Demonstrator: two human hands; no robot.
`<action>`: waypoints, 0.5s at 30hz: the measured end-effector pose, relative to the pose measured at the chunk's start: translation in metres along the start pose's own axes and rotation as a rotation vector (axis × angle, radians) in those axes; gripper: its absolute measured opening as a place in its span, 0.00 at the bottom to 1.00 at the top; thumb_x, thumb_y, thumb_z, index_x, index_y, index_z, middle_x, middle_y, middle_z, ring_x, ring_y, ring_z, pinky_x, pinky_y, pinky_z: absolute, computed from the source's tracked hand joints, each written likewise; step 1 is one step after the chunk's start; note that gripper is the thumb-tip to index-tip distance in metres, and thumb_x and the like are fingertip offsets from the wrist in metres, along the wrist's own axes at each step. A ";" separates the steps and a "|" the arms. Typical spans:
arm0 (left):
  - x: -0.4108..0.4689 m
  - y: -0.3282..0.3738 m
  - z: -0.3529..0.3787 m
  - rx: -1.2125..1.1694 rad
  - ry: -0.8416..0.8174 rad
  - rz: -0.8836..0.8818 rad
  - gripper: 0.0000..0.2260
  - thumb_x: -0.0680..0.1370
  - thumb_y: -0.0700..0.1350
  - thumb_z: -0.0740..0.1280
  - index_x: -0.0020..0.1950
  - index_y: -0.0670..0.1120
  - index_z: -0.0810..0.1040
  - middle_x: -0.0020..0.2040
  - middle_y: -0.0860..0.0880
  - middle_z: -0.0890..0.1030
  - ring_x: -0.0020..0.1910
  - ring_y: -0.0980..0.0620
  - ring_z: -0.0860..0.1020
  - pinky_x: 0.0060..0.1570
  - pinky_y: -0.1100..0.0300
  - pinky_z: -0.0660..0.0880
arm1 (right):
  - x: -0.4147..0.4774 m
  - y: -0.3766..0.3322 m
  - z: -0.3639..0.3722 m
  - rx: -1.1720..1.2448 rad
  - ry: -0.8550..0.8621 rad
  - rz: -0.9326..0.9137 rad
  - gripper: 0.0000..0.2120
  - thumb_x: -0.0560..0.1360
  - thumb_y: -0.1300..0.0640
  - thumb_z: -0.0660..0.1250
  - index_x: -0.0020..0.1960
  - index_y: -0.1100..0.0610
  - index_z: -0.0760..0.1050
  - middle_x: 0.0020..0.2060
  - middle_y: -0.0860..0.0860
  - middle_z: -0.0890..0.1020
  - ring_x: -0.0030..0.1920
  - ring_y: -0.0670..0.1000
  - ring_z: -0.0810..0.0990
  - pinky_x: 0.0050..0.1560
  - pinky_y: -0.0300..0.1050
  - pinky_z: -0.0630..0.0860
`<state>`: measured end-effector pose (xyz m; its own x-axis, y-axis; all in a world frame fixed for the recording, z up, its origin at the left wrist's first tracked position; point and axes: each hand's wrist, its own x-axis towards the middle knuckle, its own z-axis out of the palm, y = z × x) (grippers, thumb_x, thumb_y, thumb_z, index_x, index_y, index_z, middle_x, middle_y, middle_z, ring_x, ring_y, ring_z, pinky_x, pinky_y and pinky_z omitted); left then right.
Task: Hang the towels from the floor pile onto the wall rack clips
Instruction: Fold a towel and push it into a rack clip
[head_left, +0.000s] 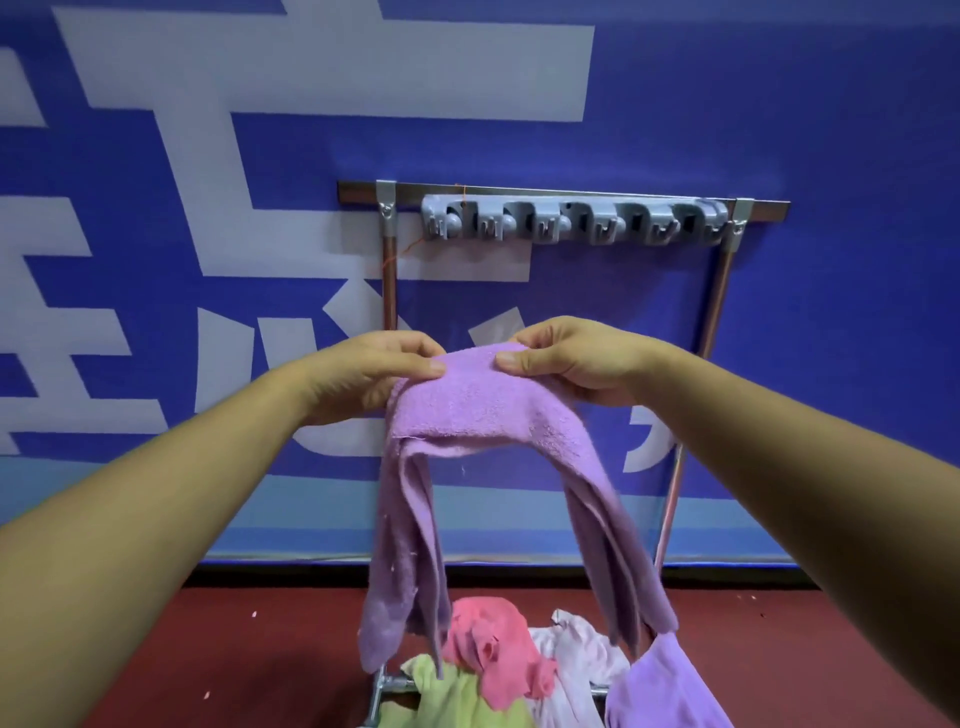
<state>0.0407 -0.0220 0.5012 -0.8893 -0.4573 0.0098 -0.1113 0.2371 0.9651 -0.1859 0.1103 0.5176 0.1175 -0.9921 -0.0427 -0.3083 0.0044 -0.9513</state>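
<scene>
A purple towel (483, 410) hangs folded between both hands, its two ends drooping toward the floor. My left hand (371, 371) pinches its top left edge with thumb over the cloth. My right hand (571, 358) pinches the top right edge the same way. Above and beyond them, the grey clip strip (571, 221) with several clips sits on a metal rack bar (519, 195); no towel hangs on it. Below lies the pile: a pink towel (491, 649), a green towel (447, 696), a white towel (576, 670) and another purple towel (660, 691).
The rack's upright metal legs (389, 280) stand against a blue wall with large white lettering (831, 260). A lower rack bar (395, 686) runs under the pile. The floor (234, 649) is dark red.
</scene>
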 end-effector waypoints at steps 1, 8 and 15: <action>0.003 0.004 -0.005 0.000 -0.006 0.004 0.19 0.69 0.49 0.75 0.55 0.43 0.78 0.46 0.48 0.80 0.43 0.52 0.78 0.39 0.64 0.75 | 0.006 -0.004 -0.005 -0.005 0.017 -0.008 0.09 0.79 0.57 0.67 0.48 0.63 0.80 0.41 0.55 0.82 0.39 0.52 0.80 0.42 0.44 0.77; 0.039 0.041 -0.046 0.004 0.097 0.086 0.08 0.71 0.44 0.69 0.49 0.44 0.78 0.42 0.47 0.78 0.39 0.52 0.76 0.37 0.64 0.73 | 0.048 -0.041 -0.026 -0.053 0.120 -0.106 0.05 0.79 0.58 0.68 0.50 0.60 0.77 0.40 0.54 0.79 0.38 0.49 0.77 0.39 0.41 0.75; 0.078 0.071 -0.089 0.047 0.264 0.169 0.06 0.67 0.45 0.72 0.43 0.47 0.81 0.40 0.47 0.75 0.36 0.52 0.72 0.32 0.64 0.68 | 0.092 -0.086 -0.046 -0.458 0.380 -0.190 0.16 0.75 0.47 0.74 0.38 0.58 0.77 0.30 0.49 0.75 0.32 0.47 0.72 0.35 0.43 0.68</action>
<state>0.0030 -0.1171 0.5933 -0.7514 -0.6138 0.2422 0.0022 0.3648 0.9311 -0.1924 0.0124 0.6096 -0.1082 -0.9459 0.3059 -0.6981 -0.1468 -0.7008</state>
